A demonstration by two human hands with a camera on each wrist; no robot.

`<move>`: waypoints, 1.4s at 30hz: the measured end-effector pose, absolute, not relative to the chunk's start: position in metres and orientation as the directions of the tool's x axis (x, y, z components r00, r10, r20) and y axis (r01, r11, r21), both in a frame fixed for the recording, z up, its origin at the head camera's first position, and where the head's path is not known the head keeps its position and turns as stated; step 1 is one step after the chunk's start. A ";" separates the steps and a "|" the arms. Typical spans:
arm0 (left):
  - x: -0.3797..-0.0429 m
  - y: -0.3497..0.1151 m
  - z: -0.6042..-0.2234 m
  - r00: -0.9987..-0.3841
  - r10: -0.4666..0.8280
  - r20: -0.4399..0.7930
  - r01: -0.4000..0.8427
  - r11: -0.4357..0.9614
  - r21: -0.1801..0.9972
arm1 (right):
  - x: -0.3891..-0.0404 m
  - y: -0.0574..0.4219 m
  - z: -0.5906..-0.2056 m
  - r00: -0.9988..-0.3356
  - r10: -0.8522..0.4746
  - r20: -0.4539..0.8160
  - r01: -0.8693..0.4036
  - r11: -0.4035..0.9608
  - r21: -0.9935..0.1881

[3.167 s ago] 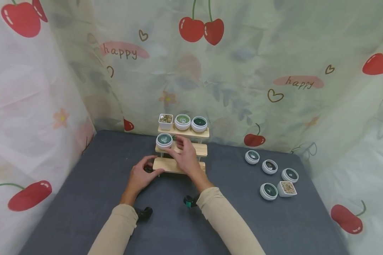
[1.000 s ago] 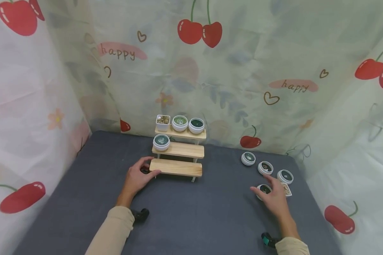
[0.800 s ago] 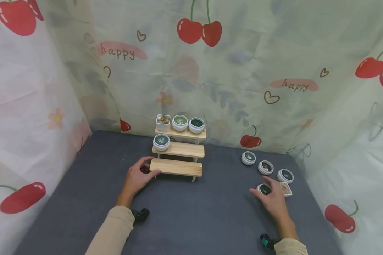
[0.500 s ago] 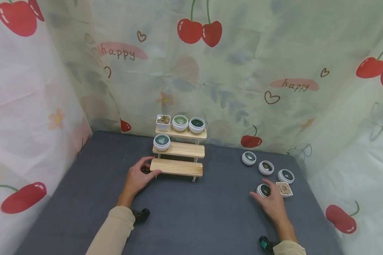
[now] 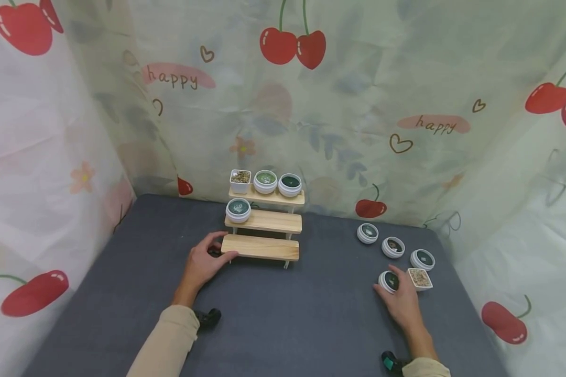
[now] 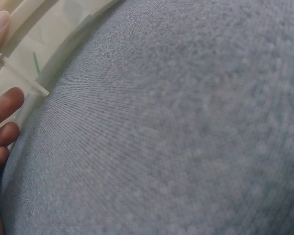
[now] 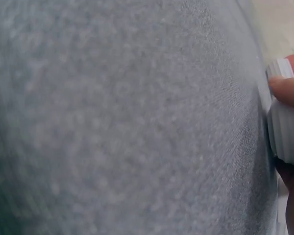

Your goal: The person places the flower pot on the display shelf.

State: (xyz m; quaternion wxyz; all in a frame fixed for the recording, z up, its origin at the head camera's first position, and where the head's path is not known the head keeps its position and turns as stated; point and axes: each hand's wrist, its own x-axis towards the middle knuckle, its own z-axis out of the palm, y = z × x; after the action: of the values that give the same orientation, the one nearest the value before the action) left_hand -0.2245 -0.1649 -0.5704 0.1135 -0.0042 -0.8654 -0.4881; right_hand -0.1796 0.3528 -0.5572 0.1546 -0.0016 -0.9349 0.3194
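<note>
Tabletop (image 5: 302, 319) is lying beneath both grips. Tiered wooden stand (image 5: 264, 248) is standing at L grip (image 5: 205, 265), mostly R of it, w/ four pots (image 5: 238, 209) sitting beyond that grip on the upper two tiers. Three loose round pots (image 5: 393, 247) are resting beyond R grip (image 5: 402, 299); square pot (image 5: 420, 280) is sitting just R of it. Dark-topped pot (image 5: 389, 281) is lying between R grip's thumb and fingers, apparently on the tabletop.

Step in hand (judged): securing the dark-topped pot. Best practice: keeping thumb and fingers opposed on its side wall, clear of the top; applying light, even pressure; avoiding nudging the square pot. L grip should be pinching lightly, to prevent stand shift.

Pose: R grip is clasping the dark-topped pot, thumb on near L side, index on far side; forearm is angling fwd and L. L grip is pinching the stand's lowest tier at its L end, thumb in front; forearm is slanting fwd and R.
</note>
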 end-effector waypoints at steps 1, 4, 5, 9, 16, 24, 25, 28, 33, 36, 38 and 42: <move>-0.225 -0.165 -0.571 -0.974 -0.103 0.201 0.119 0.525 0.843 | -0.180 0.352 -0.557 -0.951 0.103 0.290 -0.097 0.794 -0.600; -0.224 -0.166 -0.572 -0.974 -0.105 0.201 0.117 0.524 0.843 | -0.181 0.349 -0.554 -0.949 0.104 0.298 -0.103 0.791 -0.604; -0.224 -0.166 -0.572 -0.974 -0.105 0.201 0.118 0.524 0.844 | -0.181 0.348 -0.553 -0.947 0.104 0.302 -0.107 0.788 -0.606; -0.224 -0.166 -0.571 -0.974 -0.108 0.201 0.115 0.526 0.843 | -0.184 0.342 -0.548 -0.942 0.100 0.322 -0.122 0.790 -0.601; -0.225 -0.165 -0.572 -0.974 -0.105 0.203 0.118 0.531 0.839 | -0.189 0.330 -0.541 -0.939 0.116 0.324 -0.125 0.761 -0.636; -0.226 -0.165 -0.571 -0.975 -0.108 0.193 0.107 0.532 0.840 | -0.198 0.313 -0.532 -0.942 0.179 0.285 -0.086 0.692 -0.717; -0.226 -0.164 -0.570 -0.976 -0.106 0.192 0.108 0.531 0.841 | -0.198 0.310 -0.531 -0.940 0.183 0.289 -0.090 0.684 -0.724; -0.226 -0.164 -0.569 -0.976 -0.100 0.193 0.112 0.528 0.842 | -0.200 0.300 -0.526 -0.931 0.195 0.309 -0.104 0.669 -0.736; -0.226 -0.164 -0.570 -0.974 -0.104 0.203 0.118 0.533 0.838 | -0.203 0.283 -0.516 -0.920 0.206 0.333 -0.125 0.651 -0.748; -0.226 -0.164 -0.571 -0.973 -0.105 0.207 0.120 0.534 0.837 | -0.206 0.272 -0.510 -0.907 0.196 0.371 -0.170 0.637 -0.752; -0.225 -0.163 -0.571 -0.973 -0.103 0.206 0.120 0.535 0.836 | -0.209 0.266 -0.508 -0.895 0.183 0.407 -0.208 0.635 -0.744; -0.225 -0.163 -0.570 -0.974 -0.101 0.203 0.121 0.526 0.842 | -0.214 0.253 -0.503 -0.880 0.176 0.440 -0.244 0.628 -0.739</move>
State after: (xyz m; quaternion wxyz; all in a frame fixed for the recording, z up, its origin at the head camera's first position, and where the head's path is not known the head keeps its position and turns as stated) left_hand -0.2254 -0.1627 -0.5703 0.1142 -0.0056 -0.8661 -0.4866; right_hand -0.2137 0.2526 -0.5031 0.2439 0.0195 -0.8685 0.4310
